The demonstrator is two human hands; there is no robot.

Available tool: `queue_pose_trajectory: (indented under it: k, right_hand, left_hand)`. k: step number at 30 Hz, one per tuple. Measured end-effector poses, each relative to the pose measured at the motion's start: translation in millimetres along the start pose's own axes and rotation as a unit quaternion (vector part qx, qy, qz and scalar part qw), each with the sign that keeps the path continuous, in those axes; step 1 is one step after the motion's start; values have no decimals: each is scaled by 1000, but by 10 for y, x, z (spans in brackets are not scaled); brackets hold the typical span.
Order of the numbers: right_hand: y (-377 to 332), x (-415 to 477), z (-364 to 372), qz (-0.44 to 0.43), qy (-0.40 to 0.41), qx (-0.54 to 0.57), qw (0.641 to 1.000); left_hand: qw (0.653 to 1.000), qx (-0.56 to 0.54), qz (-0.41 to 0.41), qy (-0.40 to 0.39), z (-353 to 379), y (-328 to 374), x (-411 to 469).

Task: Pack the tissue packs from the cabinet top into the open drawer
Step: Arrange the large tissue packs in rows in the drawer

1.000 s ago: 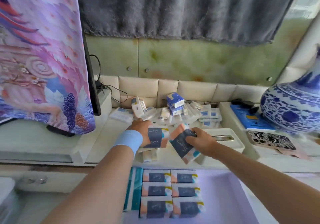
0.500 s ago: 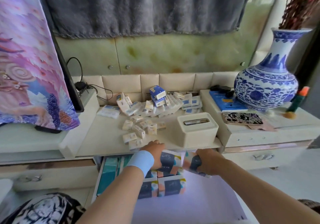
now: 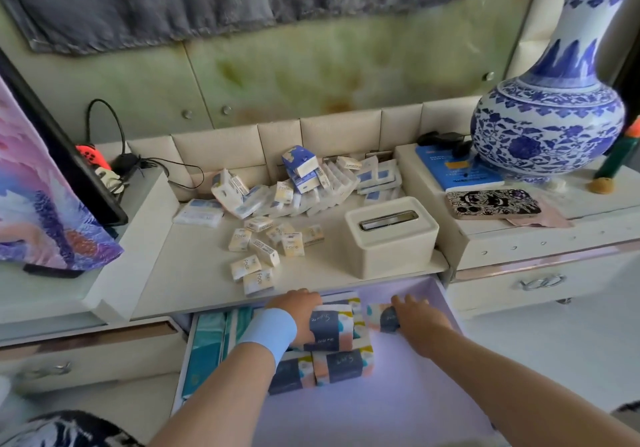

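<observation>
Both hands have dropped lower, into the open lilac drawer (image 3: 381, 398). The fingers (image 3: 306, 298) of the left hand (image 3: 301, 318) curl tight round a soft navy, pink and white tissue pack (image 3: 330, 327), low in the middle of the frame. Just right of it, the fingers (image 3: 407, 302) of the right hand (image 3: 417, 320) hold a second matching pack (image 3: 381, 315). More packs (image 3: 341, 365) lie below them. Small cream packs (image 3: 265, 251) stay on the cream cabinet top (image 3: 194, 273) above.

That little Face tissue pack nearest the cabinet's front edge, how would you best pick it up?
Probably from above: pinch the Face tissue pack across its left and right edges. It lies flat on the cabinet top, with another pack crowding its far side.
</observation>
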State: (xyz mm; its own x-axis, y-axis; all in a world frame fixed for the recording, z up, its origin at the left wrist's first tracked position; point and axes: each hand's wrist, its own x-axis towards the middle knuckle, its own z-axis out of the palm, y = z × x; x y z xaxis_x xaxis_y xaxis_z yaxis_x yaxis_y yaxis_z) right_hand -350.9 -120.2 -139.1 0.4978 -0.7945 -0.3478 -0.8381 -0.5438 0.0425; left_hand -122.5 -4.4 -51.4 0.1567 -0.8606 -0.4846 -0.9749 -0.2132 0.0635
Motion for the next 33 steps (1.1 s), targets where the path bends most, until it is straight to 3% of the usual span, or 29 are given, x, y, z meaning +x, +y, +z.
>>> queue_pose_trajectory:
  k: [3, 10, 13, 15, 19, 25, 33]
  right_hand:
    - [-32, 53, 3, 18, 12, 46, 999]
    - [-102, -98, -219, 45, 79, 23, 996]
    - [-144, -236, -347, 44, 103, 134, 985]
    - [-128, -338, -394, -6, 111, 224, 968]
    - [-47, -539, -374, -101, 87, 226, 965]
    - [321, -558, -295, -40, 32, 248, 967]
    - [463, -420, -114, -4, -25, 179, 984]
  left_hand:
    - [1000, -21, 3, 7, 3, -16, 46]
    - [996, -78, 25, 37, -62, 160, 108]
    - [992, -102, 44, 60, -76, 312, 149]
    - [990, -109, 53, 66, -59, 423, 181]
    - [987, -122, 75, 77, -18, 646, 228]
    - [987, -117, 90, 71, 63, 805, 312]
    - [997, 39, 48, -44, 328, 678, 385]
